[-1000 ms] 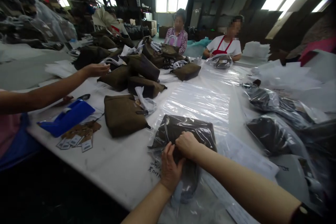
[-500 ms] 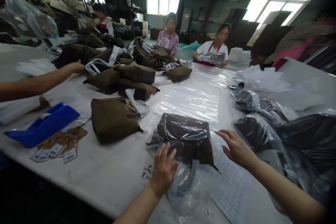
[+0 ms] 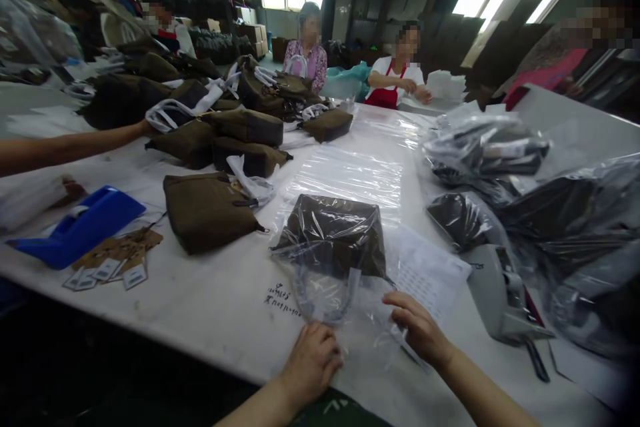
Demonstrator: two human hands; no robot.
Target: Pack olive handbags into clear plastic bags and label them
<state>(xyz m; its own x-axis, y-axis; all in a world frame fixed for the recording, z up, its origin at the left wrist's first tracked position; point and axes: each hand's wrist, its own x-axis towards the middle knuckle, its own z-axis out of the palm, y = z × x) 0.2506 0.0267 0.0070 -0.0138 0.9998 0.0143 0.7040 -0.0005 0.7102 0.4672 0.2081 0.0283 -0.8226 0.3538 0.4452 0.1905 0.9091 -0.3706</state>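
A dark olive handbag (image 3: 337,227) lies on the table inside a clear plastic bag (image 3: 363,340), its wrapped handle (image 3: 327,313) toward me. My left hand (image 3: 311,359) is closed, fingers bent over the plastic near the handle's end. My right hand (image 3: 423,332) hovers at the right edge of the plastic, fingers apart and slightly bent; whether they touch the film is hard to see. An unbagged olive handbag (image 3: 210,210) lies to the left. Printed sheets (image 3: 425,270) lie partly under the plastic.
A blue tape dispenser (image 3: 83,227) and tags (image 3: 107,270) lie left; a grey tape dispenser (image 3: 505,300) stands right. Bagged handbags (image 3: 565,213) pile up at right, unbagged ones (image 3: 245,127) at the back. A co-worker's arm (image 3: 75,150) reaches in from the left. Flat plastic bags (image 3: 345,177) lie mid-table.
Both my hands have moved nearer the table's front edge; the left has curled its fingers. The handle now shows more clearly through the plastic. A bagged handbag has come onto the right pile.
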